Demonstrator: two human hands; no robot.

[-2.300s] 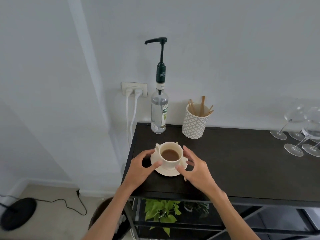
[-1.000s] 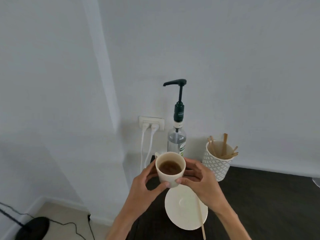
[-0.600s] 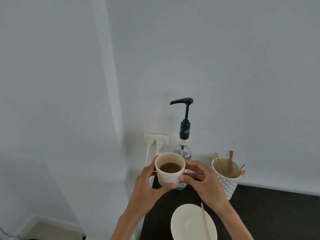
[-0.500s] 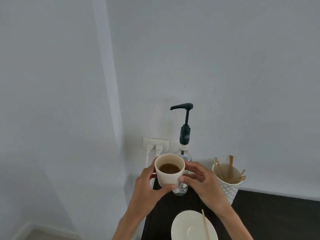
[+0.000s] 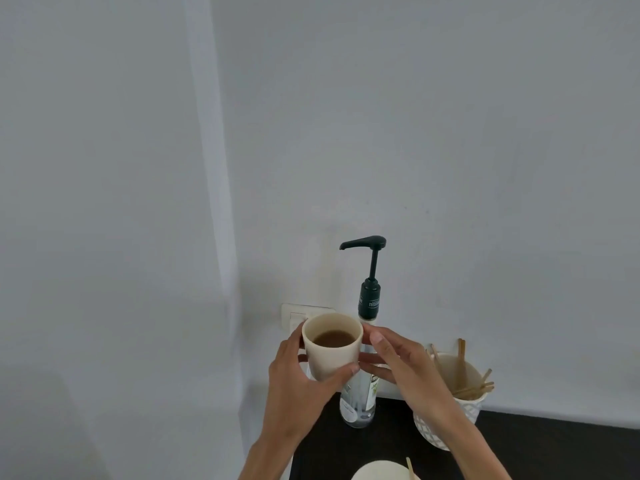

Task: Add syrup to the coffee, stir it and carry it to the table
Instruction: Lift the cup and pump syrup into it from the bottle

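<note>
A cream cup (image 5: pixel 331 355) half full of brown coffee is held up in the air, below and slightly left of the dark pump spout (image 5: pixel 363 242) of a clear syrup bottle (image 5: pixel 358 403). My left hand (image 5: pixel 298 393) wraps the cup from the left and underneath. My right hand (image 5: pixel 405 365) touches the cup's right side with its fingertips, in front of the bottle. The saucer (image 5: pixel 377 472) lies on the dark counter at the bottom edge, with a wooden stirrer (image 5: pixel 411 468) resting on it.
A white patterned holder (image 5: pixel 453 410) with several wooden stirrers stands right of the bottle, partly behind my right forearm. A wall socket (image 5: pixel 298 311) sits behind the cup. The dark counter (image 5: pixel 554 448) runs to the right under a plain grey wall.
Both hands lifted the cup off the saucer and raised it toward the pump spout. The camera tilted up, so the counter and saucer slid to the bottom edge.
</note>
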